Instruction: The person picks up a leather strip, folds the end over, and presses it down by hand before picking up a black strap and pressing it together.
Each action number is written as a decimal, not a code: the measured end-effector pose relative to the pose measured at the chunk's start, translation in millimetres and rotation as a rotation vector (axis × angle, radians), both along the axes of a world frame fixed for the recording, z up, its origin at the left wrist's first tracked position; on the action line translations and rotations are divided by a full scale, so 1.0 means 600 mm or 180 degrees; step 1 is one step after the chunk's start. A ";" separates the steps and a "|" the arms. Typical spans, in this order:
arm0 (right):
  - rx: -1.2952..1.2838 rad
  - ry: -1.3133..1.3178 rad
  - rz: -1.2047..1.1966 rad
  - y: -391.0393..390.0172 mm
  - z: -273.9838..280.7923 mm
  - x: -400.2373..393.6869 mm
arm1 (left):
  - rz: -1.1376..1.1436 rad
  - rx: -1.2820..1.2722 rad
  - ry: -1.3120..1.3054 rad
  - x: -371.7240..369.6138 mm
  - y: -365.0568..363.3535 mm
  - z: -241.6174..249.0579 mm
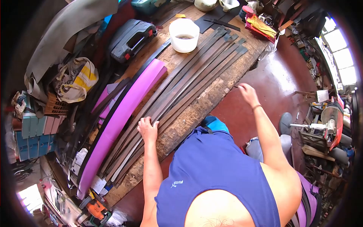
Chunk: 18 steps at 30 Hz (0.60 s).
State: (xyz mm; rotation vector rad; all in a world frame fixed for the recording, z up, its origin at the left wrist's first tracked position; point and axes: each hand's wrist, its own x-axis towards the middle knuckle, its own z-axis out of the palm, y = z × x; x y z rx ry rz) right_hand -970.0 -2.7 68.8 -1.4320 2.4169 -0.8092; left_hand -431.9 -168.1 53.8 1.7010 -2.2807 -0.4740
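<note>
Long dark-brown strips (181, 89), perhaps leather, lie side by side along the workbench (215, 90). My left hand (148, 130) rests on their near part, fingers and thumb apart, flat on the strips rather than wrapped round them. Past the bench's front edge, above the red floor, is my right hand (248, 95). Its fingers are pinched together, with a small dark bit at the tips too tiny to name. A white plastic tub (184, 36) with some liquid in it stands beyond the strips. Left of them runs a long purple sheet (124, 117) with a black edge.
A dark tool case (130, 39) stands at the back left, near a white and yellow bag (77, 79). A red tray (261, 28) with yellow cord sits on the bench's far right corner. An orange clamp-like tool (95, 209) lies at lower left; a machine (327, 123) stands at right.
</note>
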 end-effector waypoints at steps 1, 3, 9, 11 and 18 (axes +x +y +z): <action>-0.0004 -0.0227 0.0316 -0.059 0.018 0.031 | -0.0002 0.0196 -0.0025 0.003 -0.008 0.004; -0.0336 -0.0597 0.0843 -0.151 0.004 0.084 | -0.0099 0.0056 -0.0016 0.006 -0.007 0.008; 0.0901 -0.3572 0.1105 -0.263 -0.029 0.253 | 0.0118 -0.0134 0.0637 -0.041 0.036 0.098; 0.1545 -0.5223 0.0663 -0.250 -0.042 0.284 | 0.0022 -0.0484 0.0731 -0.090 0.065 0.173; -0.0364 -0.7182 0.0155 -0.340 -0.043 0.138 | 0.0271 -0.0813 0.0148 -0.159 0.141 0.247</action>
